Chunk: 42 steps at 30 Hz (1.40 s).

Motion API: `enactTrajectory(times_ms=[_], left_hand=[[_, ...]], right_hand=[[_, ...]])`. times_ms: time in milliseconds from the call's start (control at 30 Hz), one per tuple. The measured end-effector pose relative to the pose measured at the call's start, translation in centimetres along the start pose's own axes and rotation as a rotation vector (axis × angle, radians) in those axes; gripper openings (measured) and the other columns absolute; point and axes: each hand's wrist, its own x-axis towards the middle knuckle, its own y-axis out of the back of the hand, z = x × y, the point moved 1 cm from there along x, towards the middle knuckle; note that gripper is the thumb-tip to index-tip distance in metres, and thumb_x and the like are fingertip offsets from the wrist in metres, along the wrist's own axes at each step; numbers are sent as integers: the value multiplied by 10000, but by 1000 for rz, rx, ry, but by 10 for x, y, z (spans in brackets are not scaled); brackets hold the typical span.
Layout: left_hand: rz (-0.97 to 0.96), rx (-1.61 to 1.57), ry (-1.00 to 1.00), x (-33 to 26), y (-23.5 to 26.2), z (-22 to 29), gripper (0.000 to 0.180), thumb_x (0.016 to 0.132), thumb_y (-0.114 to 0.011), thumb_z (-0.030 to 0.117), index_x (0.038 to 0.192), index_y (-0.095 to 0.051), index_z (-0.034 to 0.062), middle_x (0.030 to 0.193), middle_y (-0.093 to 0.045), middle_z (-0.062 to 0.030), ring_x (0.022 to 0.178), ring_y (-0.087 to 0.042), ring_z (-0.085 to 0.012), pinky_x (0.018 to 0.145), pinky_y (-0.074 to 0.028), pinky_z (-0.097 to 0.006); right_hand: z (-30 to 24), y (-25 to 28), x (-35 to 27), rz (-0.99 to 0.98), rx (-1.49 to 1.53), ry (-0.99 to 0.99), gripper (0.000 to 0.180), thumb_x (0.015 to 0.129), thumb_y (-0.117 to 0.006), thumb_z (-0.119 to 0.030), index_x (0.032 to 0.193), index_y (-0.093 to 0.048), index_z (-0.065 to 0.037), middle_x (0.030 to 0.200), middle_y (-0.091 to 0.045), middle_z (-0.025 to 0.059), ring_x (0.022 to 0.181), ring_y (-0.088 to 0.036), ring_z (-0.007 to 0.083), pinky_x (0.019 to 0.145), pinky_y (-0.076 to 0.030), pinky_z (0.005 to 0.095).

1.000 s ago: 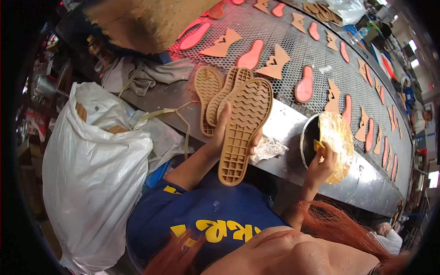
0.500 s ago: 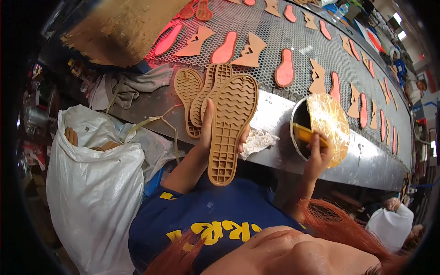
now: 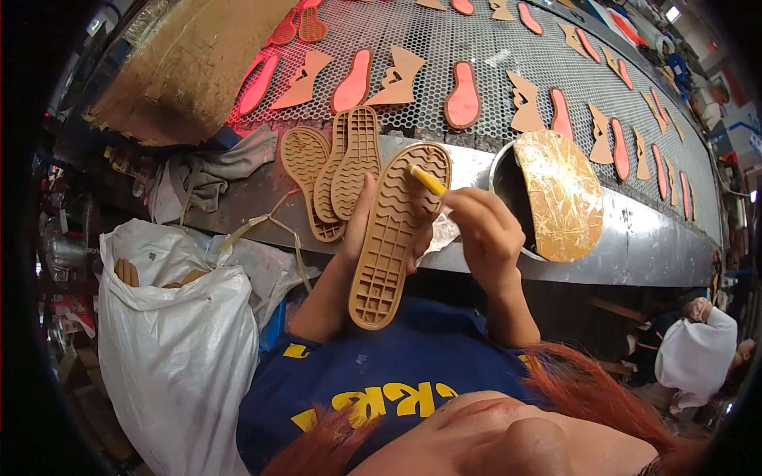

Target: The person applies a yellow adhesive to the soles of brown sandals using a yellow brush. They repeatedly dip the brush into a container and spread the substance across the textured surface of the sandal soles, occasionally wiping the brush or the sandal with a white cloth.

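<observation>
- The left hand (image 3: 359, 226) is holding a tan rubber shoe sole with a waffle tread (image 3: 394, 238) upright in front of the person's chest, tread side up; its grip is wrapped around the sole's edge, with the thumb lying along the left rim.
- The right hand (image 3: 486, 234) is pinching a small yellow-handled brush (image 3: 427, 179), its grip closed tight on the handle, and the tip is touching the sole near the toe end.
- A round metal pot with a glue-crusted amber lid (image 3: 556, 194) is sitting just beside the right hand, on the steel edge of the desk (image 3: 635, 238).
- Three more tan soles (image 3: 333, 174) are lying overlapped on that edge, just to the left of the held one.
- Pink insoles and tan cut shapes are lying spread on the perforated mesh belt (image 3: 444, 40) behind; a white plastic sack (image 3: 178, 341) is standing to the person's left.
- Judging from this, the step goes well if the left hand is keeping the sole steady and tilted toward the brush, and if the strokes are running evenly along the tread without flooding the grooves.
- Compared with a second ago, the right hand has left the pot and come over to the sole, bringing the brush with it; the sole itself has stayed in the left hand.
</observation>
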Motion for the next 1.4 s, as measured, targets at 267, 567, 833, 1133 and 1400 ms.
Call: enactTrajectory(times_ms=[267,567,833,1133,1400], left_hand=[[-160,-60,75,3,1,-5,779,887,-195,672,1217,-454,17,783,-602,-152,530,-597,-213,394,-532,-293],[212,-156,-1,10,-7,-11,702,919,-241,601,1245,-444,14,979,-596,-179,606,-610,-231,411,-543,-317],[-25,-28,87,14,16,-7,717,890,-237,646,1175,-498,42,744,-614,-186,531,-631,-255,406,-533,-319],[-49,-173,43,15,22,-9,649,899,-349,580,1254,-438,43,954,-590,-188,603,-596,-280,411,-551,-396],[36,-131,-85,4,27,-1,818,878,-196,674,1226,-426,-30,875,-592,-267,583,-651,-294,421,-555,-360]], right_hand=[[4,20,-6,-84,373,-182,234,743,-618,88,952,-638,-16,877,-647,100,718,-637,208,640,-505,284],[-11,20,-10,-256,340,1,285,698,-602,117,941,-645,-25,842,-641,115,703,-639,238,637,-518,292],[-39,18,-28,-230,331,65,338,666,-620,71,978,-657,-51,736,-595,77,624,-582,217,559,-473,306],[-17,18,-32,-269,251,4,234,743,-549,122,944,-627,29,733,-560,93,623,-535,164,515,-423,250],[32,37,-42,508,196,-379,167,874,-533,55,1034,-579,39,890,-571,101,730,-576,161,634,-510,240]])
